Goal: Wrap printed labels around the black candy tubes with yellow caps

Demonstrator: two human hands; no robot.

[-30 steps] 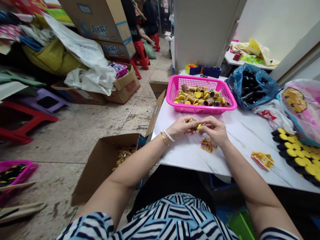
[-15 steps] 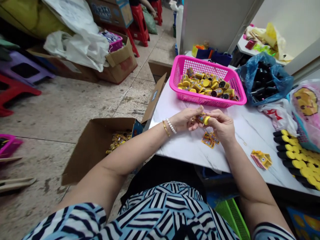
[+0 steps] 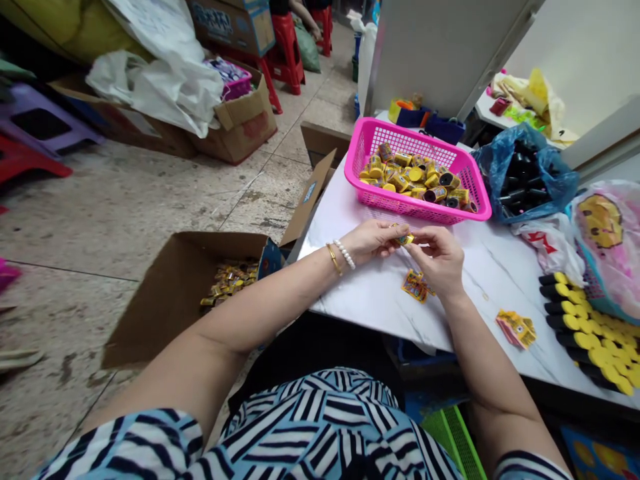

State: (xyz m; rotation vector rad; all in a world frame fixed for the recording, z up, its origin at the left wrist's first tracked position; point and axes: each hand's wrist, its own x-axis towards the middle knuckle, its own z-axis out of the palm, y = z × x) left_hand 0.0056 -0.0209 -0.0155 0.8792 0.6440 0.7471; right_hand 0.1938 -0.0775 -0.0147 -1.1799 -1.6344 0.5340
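Over the white table, my left hand [image 3: 373, 241] is closed around a small yellow canister [image 3: 405, 238] with a printed wrapper. Fingertips cover most of the canister. The thumb and fingers of my right hand [image 3: 441, 259] pinch its right end. Just below the hands, a few loose printed labels [image 3: 415, 285] lie on the table. Farther right lies a thicker stack of similar labels [image 3: 517, 329]. Beyond my hands stands a pink basket [image 3: 415, 206] holding many similar canisters, some showing yellow ends and some dark ends.
Rows of black-and-yellow cylinders [image 3: 583, 327] line the table's right side. Behind them are a blue plastic bag [image 3: 493, 170] of black parts and a white bag [image 3: 550, 240]. A cardboard box [image 3: 155, 293] with more canisters sits on the floor at left.
The canister has turned between my fingers, and its yellow end, plain to see before, is now mostly covered. My right hand has shifted slightly left. The whole view has moved a little.
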